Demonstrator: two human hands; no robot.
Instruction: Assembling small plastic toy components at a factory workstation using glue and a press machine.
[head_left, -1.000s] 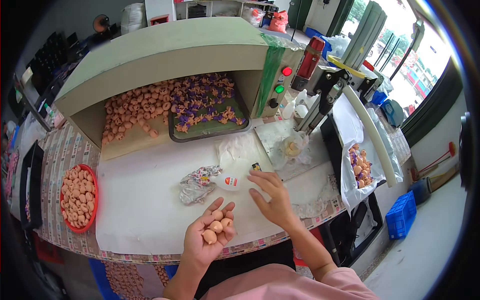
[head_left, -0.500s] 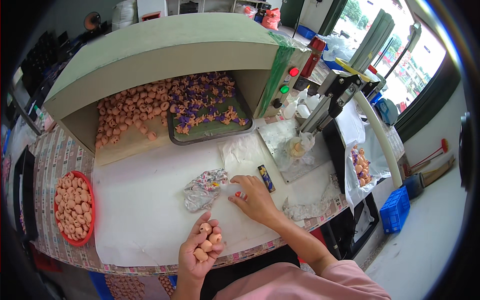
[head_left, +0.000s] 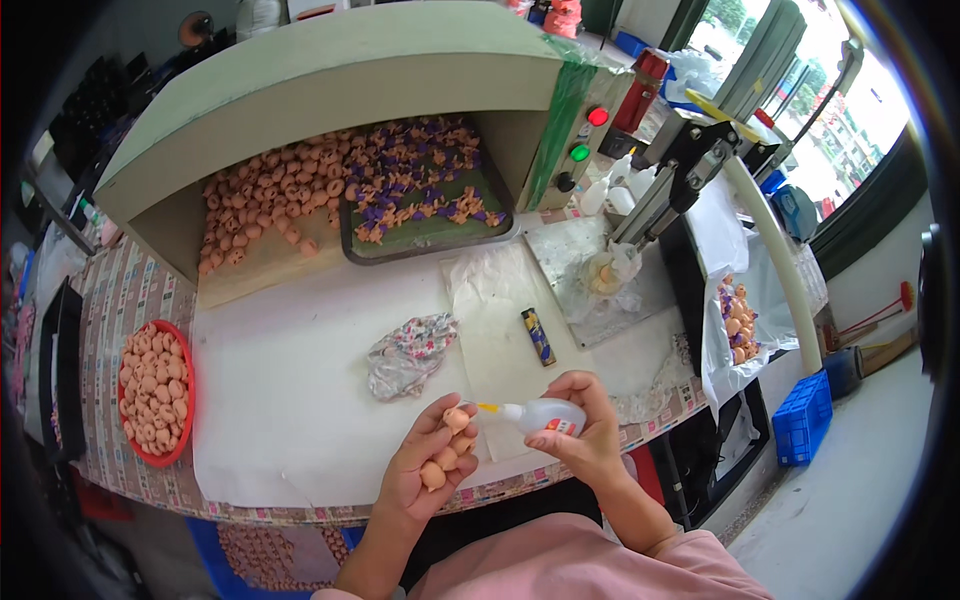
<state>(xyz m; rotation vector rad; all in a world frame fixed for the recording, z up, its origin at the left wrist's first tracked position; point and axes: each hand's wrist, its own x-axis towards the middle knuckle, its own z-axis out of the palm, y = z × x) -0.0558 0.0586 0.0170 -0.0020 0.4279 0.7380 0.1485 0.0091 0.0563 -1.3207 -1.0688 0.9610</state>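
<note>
My left hand (head_left: 418, 462) is curled round several small peach-coloured doll heads (head_left: 434, 474), lined up along the fingers. In my right hand (head_left: 590, 430) lies a white squeeze bottle (head_left: 545, 416) with a yellow nozzle, tilted sideways. Its tip points at the topmost head and is at or very close to it; contact cannot be made out. Beyond my hands, a crumpled patterned cloth (head_left: 408, 357) rests on the white sheet (head_left: 290, 400). A dark blue and yellow tube-shaped item (head_left: 538, 337) lies to its right.
A red basket (head_left: 187, 400) of doll heads stands at left. Under the beige hood (head_left: 330, 90) are more heads (head_left: 280, 195) and a dark tray (head_left: 430, 246) of small purple-and-peach figures. A lever press (head_left: 650, 205) on a metal plate and a lined box (head_left: 715, 370) stand at right.
My right hand has picked up the squeeze bottle from near the cloth and brought it toward me, beside the left hand. The left hand has risen slightly and turned the heads toward the nozzle.
</note>
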